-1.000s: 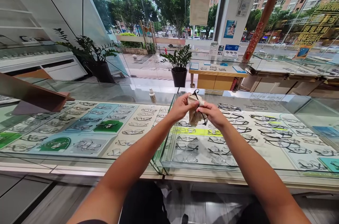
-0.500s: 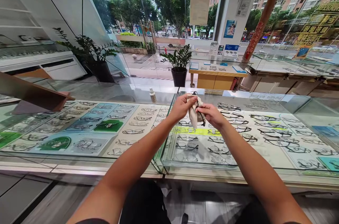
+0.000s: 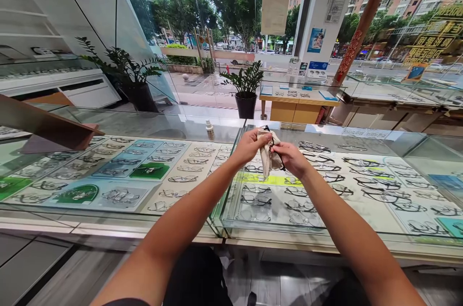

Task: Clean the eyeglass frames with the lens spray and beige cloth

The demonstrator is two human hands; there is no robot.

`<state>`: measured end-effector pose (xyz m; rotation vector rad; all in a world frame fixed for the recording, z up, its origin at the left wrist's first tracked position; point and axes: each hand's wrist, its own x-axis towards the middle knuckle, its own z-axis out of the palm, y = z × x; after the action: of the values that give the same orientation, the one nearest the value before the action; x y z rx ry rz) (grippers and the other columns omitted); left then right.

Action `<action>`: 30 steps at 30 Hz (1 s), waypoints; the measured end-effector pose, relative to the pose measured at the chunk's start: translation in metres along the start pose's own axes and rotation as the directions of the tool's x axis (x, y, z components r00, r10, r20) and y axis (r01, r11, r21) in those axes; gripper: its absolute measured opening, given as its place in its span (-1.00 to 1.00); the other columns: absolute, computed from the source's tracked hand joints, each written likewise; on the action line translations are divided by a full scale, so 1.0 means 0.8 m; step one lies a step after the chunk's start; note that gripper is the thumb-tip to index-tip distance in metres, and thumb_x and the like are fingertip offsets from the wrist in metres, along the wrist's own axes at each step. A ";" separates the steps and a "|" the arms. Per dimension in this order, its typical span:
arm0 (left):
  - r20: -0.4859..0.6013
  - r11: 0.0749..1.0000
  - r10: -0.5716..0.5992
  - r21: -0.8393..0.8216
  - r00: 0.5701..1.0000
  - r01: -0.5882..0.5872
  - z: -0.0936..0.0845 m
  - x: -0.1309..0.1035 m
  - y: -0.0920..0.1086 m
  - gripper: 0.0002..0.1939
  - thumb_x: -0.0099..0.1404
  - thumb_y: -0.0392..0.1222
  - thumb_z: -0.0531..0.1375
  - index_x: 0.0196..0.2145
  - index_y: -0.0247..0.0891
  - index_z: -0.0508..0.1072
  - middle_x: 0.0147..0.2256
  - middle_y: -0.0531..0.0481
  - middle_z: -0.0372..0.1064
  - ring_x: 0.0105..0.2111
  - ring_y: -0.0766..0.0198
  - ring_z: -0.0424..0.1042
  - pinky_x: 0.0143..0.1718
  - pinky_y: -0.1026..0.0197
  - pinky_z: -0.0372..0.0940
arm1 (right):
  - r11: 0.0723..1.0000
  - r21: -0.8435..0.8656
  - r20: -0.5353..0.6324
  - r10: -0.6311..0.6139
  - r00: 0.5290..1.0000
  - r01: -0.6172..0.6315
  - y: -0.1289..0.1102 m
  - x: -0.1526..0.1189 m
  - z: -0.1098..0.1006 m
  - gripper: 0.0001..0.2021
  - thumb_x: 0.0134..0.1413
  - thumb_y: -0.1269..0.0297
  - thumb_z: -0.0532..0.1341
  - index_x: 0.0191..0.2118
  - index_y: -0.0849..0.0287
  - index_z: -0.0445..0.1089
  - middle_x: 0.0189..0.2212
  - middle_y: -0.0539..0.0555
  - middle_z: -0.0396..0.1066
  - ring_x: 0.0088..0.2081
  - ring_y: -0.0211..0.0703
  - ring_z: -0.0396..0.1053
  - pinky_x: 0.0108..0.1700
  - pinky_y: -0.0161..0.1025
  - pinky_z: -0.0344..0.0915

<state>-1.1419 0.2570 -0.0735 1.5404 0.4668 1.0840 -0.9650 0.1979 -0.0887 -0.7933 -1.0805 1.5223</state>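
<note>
A beige cloth [image 3: 265,161] is bunched around a pair of dark-framed eyeglasses [image 3: 282,163] above the glass counter. My left hand [image 3: 250,146] is closed on the cloth, its thumb pressed over the top. From the other side my right hand [image 3: 290,157] pinches the eyeglasses, fingers touching the cloth. Dark parts of the frame show above and below the cloth; the lenses are mostly hidden by cloth and fingers. A small white spray bottle [image 3: 210,130] stands on the counter glass, left of my hands.
Rows of spectacles [image 3: 302,204] lie inside the glass display case [image 3: 231,224] under my hands. More frames lie in the left case, with a green display pad [image 3: 148,171]. A brown slanted stand [image 3: 54,125] sits far left. A potted plant [image 3: 246,98] stands beyond the counter.
The cloth and eyeglasses have turned slightly between my hands, and the dark temple below now angles more to the right. Both hands keep their hold; the view has shifted a little.
</note>
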 end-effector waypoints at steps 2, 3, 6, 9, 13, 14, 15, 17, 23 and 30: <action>0.043 1.000 0.011 -0.006 0.999 -0.011 -0.003 0.002 0.001 -0.44 0.29 0.34 0.42 -0.28 -0.31 0.60 -0.42 -0.01 0.54 -0.44 0.27 0.46 -0.34 0.23 0.35 | 1.000 -0.019 0.003 -0.003 1.000 0.003 -0.002 -0.002 -0.002 -0.61 -0.24 0.01 0.65 -0.41 0.18 0.61 -0.41 0.05 0.53 -0.38 -0.23 0.36 -0.29 -0.24 0.26; 0.068 1.000 0.018 -0.021 0.998 -0.017 -0.004 0.003 0.002 -0.42 0.31 0.35 0.40 -0.29 -0.32 0.60 -0.41 -0.03 0.55 -0.42 0.25 0.47 -0.31 0.21 0.38 | 1.000 -0.024 0.002 -0.008 1.000 0.008 -0.004 -0.002 -0.003 -0.62 -0.23 0.01 0.64 -0.41 0.18 0.61 -0.40 0.05 0.53 -0.38 -0.22 0.36 -0.28 -0.23 0.26; 0.107 0.996 0.030 -0.088 0.994 -0.020 -0.007 0.006 0.003 -0.43 0.31 0.34 0.41 -0.25 -0.32 0.62 -0.35 -0.09 0.59 -0.35 0.20 0.53 -0.20 0.16 0.42 | 1.000 -0.020 -0.014 -0.022 1.000 0.021 -0.007 -0.002 -0.005 -0.61 -0.22 0.00 0.64 -0.40 0.16 0.61 -0.38 0.05 0.53 -0.36 -0.21 0.36 -0.26 -0.22 0.26; 0.077 0.993 0.019 -0.114 0.997 -0.010 -0.006 0.005 0.001 -0.48 0.17 0.18 0.56 -0.17 -0.31 0.61 -0.29 -0.07 0.61 -0.31 0.23 0.53 -0.18 0.20 0.40 | 0.998 -0.039 -0.039 -0.050 0.998 0.048 -0.006 -0.001 -0.006 -0.59 -0.21 -0.02 0.64 -0.37 0.17 0.61 -0.37 0.03 0.51 -0.32 -0.21 0.35 -0.21 -0.21 0.26; -0.016 0.999 0.018 -0.049 1.000 -0.019 0.000 0.001 0.000 -0.47 0.09 0.18 0.59 -0.28 -0.30 0.56 -0.40 0.03 0.53 -0.42 0.32 0.43 -0.33 0.27 0.32 | 0.988 -0.127 -0.011 -0.091 0.996 0.089 0.001 0.001 -0.003 -0.58 -0.18 -0.08 0.63 -0.35 0.15 0.63 -0.32 0.02 0.51 -0.26 -0.17 0.35 -0.13 -0.18 0.25; -0.046 0.999 0.023 -0.025 0.999 -0.024 0.001 0.000 0.000 -0.46 0.14 0.24 0.55 -0.32 -0.30 0.55 -0.43 0.04 0.50 -0.46 0.34 0.40 -0.37 0.27 0.29 | 0.984 -0.148 0.003 -0.101 0.995 0.101 0.003 0.002 -0.001 -0.57 -0.18 -0.09 0.63 -0.36 0.14 0.63 -0.31 0.02 0.51 -0.23 -0.16 0.36 -0.10 -0.17 0.26; -0.073 1.000 0.023 -0.007 0.997 -0.024 0.002 0.000 0.000 -0.44 0.18 0.31 0.50 -0.35 -0.29 0.54 -0.46 0.05 0.48 -0.49 0.34 0.37 -0.41 0.27 0.26 | 0.980 -0.164 0.013 -0.109 0.994 0.110 0.005 0.002 0.000 -0.57 -0.18 -0.10 0.63 -0.35 0.14 0.64 -0.30 0.02 0.51 -0.21 -0.15 0.37 -0.06 -0.16 0.26; -0.110 1.000 0.012 -0.003 0.994 -0.012 0.003 0.000 0.000 -0.38 0.24 0.42 0.41 -0.38 -0.29 0.54 -0.50 0.04 0.45 -0.53 0.33 0.35 -0.46 0.25 0.24 | 0.980 -0.165 0.012 -0.111 0.994 0.111 0.007 0.001 0.003 -0.55 -0.20 -0.12 0.64 -0.33 0.13 0.65 -0.28 0.03 0.54 -0.18 -0.13 0.38 0.00 -0.15 0.26; -0.234 0.994 0.024 -0.099 0.972 -0.048 -0.009 0.014 -0.010 -0.35 0.17 0.45 0.45 -0.31 -0.29 0.56 -0.44 0.03 0.50 -0.43 0.30 0.42 -0.32 0.23 0.35 | 0.986 -0.101 -0.057 -0.142 0.988 0.136 -0.001 0.001 -0.002 -0.57 -0.14 -0.11 0.62 -0.33 0.11 0.61 -0.23 0.04 0.54 -0.18 -0.13 0.37 -0.05 -0.17 0.30; -0.494 0.992 0.121 0.078 0.861 -0.095 -0.053 0.027 -0.004 -0.44 0.34 0.38 0.33 -0.17 -0.24 0.56 -0.44 0.08 0.38 -0.44 0.34 0.31 -0.35 0.23 0.23 | 0.938 -0.183 -0.098 -0.315 0.944 0.294 -0.016 0.002 -0.012 -0.69 0.03 -0.05 0.54 -0.35 0.07 0.58 0.10 0.13 0.59 0.18 0.01 0.42 0.32 -0.09 0.22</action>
<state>-1.1658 0.2982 -0.0711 1.3303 0.7702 1.5806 -0.9520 0.2019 -0.0806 -0.7831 -1.1859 1.1172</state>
